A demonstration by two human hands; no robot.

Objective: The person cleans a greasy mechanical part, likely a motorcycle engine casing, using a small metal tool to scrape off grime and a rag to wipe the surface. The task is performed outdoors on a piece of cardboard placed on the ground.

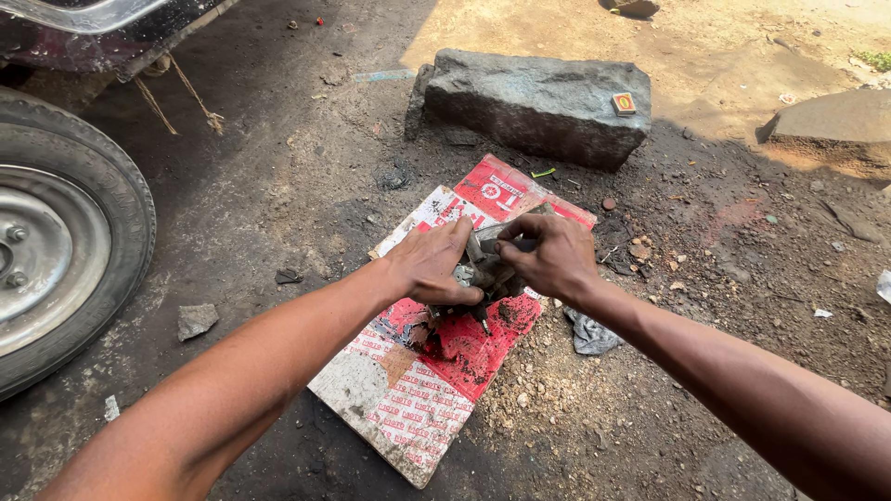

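Observation:
My left hand [429, 264] and my right hand [549, 255] both grip a greasy grey metal car part [484, 274], held just above a flattened red and white cardboard sheet [418, 408] lying on the dirt. The left hand wraps the part from the left side, with fingers over its top. From the right, my right hand pinches the upper end. Most of the part is hidden between the two hands.
A car wheel [56, 241] with a metal rim stands at the left under a dark car body [102, 32]. A large grey stone block [534, 107] with a small matchbox [624, 103] lies beyond the cardboard. A grey rag [589, 334] lies to the right.

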